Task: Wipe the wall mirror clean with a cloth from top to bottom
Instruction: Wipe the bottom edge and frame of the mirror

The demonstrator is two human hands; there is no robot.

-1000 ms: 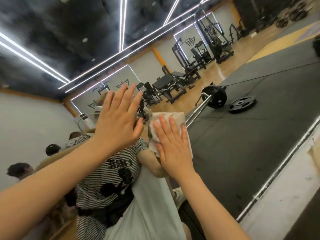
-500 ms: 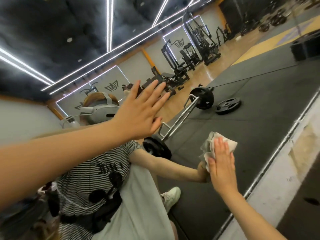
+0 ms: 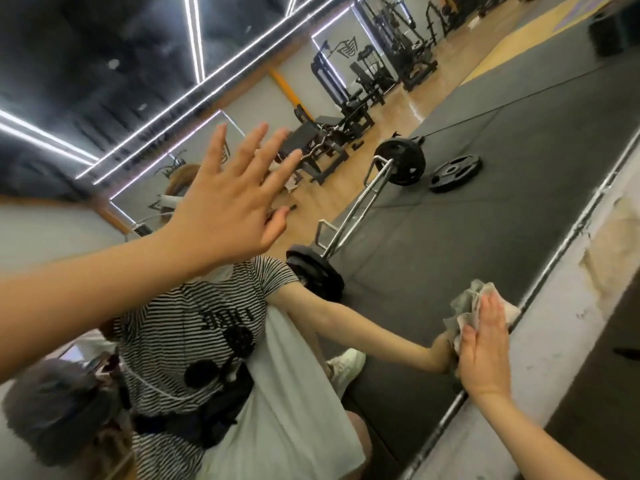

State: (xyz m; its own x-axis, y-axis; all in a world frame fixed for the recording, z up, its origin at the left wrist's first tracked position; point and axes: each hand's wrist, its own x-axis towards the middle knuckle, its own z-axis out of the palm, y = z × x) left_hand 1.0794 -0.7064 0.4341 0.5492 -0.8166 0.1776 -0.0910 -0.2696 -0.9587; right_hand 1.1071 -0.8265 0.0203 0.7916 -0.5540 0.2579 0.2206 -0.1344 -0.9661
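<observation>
At lower right of the frame, the right hand (image 3: pixel 485 344) presses the cloth (image 3: pixel 465 304) flat against the wall mirror (image 3: pixel 485 209) with straight fingers, just beside the mirror's bottom frame (image 3: pixel 568 237); little glass remains below. The left hand (image 3: pixel 225 202) rests spread and empty, upper left.

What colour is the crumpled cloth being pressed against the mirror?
White to pale grey: the crumpled cloth under the right hand, seen in the head view.

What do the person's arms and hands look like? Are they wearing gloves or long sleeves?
No gloves and no long sleeves. The left hand and right hand are both bare, and both forearms are bare as far as the picture shows. No rings, watch or bracelets show. In the mirror, the person wears a short-sleeved striped T-shirt.
</observation>
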